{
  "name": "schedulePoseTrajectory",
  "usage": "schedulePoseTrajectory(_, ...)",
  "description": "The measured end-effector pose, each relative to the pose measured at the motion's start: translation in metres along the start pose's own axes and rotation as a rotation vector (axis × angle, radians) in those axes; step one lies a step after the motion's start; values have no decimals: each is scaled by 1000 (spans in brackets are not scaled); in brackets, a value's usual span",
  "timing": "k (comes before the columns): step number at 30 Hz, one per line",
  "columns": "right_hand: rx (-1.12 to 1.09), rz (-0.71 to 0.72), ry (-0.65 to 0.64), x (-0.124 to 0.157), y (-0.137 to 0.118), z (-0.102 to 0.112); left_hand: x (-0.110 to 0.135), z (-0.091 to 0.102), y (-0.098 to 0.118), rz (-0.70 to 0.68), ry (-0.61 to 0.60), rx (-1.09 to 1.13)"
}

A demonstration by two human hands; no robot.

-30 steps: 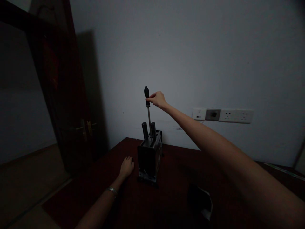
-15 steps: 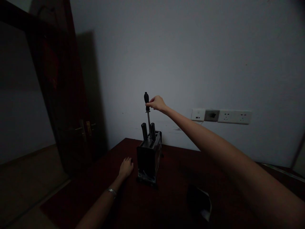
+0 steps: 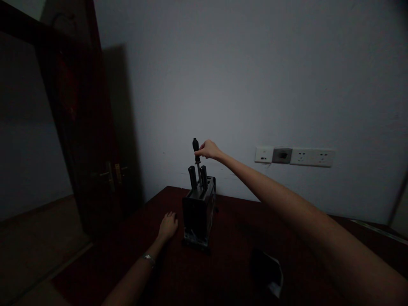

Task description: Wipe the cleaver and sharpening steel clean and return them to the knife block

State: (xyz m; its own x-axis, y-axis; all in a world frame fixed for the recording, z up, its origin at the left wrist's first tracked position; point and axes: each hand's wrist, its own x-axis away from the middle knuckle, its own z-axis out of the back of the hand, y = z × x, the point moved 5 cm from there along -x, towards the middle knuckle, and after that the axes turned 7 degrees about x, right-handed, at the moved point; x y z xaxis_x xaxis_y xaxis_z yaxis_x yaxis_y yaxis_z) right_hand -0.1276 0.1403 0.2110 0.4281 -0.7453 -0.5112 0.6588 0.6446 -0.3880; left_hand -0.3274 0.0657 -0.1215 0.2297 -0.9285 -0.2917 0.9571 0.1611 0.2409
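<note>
Pinches black-handled rod [image 3: 195, 144] in right grip [image 3: 209, 150], narrowed between thumb and fingertips at the lower part of the handle. Points nearly upright, leaning slightly left at the top, with rounded end sticking out just above the right grip. Shows bare metal shaft [image 3: 199, 172] right below that grip, running down into the top of dark knife block [image 3: 195, 221]; can't tell how deep, lower end hidden inside. Passes between two black knife handles [image 3: 192, 177], both just under the right grip, one to either side of the shaft. Stands block upright on reddish-brown desk [image 3: 229, 242], below the right grip and just right of the left grip [image 3: 168, 226]. Rests left grip palm down on the desk, relaxed and unclenched, near the block but apart from it. Wears silvery bracelet [image 3: 148, 257] on the wrist behind the left grip. Note dark object with pale edge [image 3: 270, 272] on the desk, well below and right of the right grip, too dim to identify. Note also white wall sockets [image 3: 310, 157] well right of the right grip, and dark red door [image 3: 102, 170] well left of it.
</note>
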Motion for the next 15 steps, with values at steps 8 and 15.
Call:
schedulePoseTrajectory(8,-11,-59,-157,3,3,-13,-1,-1,0,6,-9,-8)
schedulePoseTrajectory(15,29,-145,-280,7,1,-20,-1,-1,-1,8,-11,22)
